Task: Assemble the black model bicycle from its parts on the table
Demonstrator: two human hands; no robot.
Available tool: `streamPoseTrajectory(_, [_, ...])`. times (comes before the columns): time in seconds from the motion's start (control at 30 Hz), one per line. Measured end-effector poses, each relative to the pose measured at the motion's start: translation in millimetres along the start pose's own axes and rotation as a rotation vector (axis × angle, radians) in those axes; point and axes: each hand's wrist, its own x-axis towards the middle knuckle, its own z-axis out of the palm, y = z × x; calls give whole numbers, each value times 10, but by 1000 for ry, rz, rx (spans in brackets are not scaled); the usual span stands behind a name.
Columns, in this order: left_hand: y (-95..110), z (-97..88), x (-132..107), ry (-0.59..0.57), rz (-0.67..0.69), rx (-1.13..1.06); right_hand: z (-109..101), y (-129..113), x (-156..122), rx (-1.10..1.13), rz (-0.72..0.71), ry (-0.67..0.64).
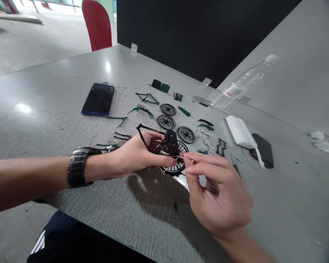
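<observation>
My left hand [134, 155] is closed around a small black model bicycle frame [150, 128] with a spoked wheel [184, 146] attached. A black chain-guard-like part [170, 140] stands over the wheel's hub. From the other side my right hand [216, 186] pinches a thin metal piece [182, 157], whose tip meets the wheel area by my left thumb. Its exact kind is too small to tell. Beyond my hands lie three loose wheels [166, 121], a green bicycle frame [147, 98] and a green curved mudguard-like part [142, 110].
A phone [98, 99] lies at left. Rightward are a clear bottle [241, 84], a white case [239, 130], a dark flat object [263, 149] and a screwdriver [235, 166]. Several small green and black parts [206, 126] are scattered about. A black panel [181, 33] bounds the table's back.
</observation>
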Motion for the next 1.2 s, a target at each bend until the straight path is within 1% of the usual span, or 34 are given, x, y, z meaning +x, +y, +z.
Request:
streamPoseTrajectory(0.2, [33, 8, -2, -28, -24, 27, -27, -3, 1, -12, 6, -1])
streamPoseTrajectory(0.37, [33, -1, -12, -42, -42, 53, -56, 1, 10, -54, -25, -32])
streamPoseTrajectory(0.5, [15, -20, -11, -47, -48, 50, -41, 3, 8, -29, 28, -24])
streamPoseTrajectory(0.63, [23, -24, -4, -58, -58, 73, -17, 12, -2, 52, 77, -5])
streamPoseTrajectory(0.8, [42, -28, 5, -99, -73, 84, -15, 28, -5, 94, 105, 1])
streamPoseTrajectory(0.93, [31, -27, 5, -81, -69, 105, -33, 50, 4, 127, 107, -33])
streamPoseTrajectory(1.1, [28, 3, -7, -39, -51, 107, -50, 63, 6, 166, 188, -66])
streamPoseTrajectory(1.2, [28, 12, -12, -2, -62, 144, -52, 65, 5, 189, 191, -80])
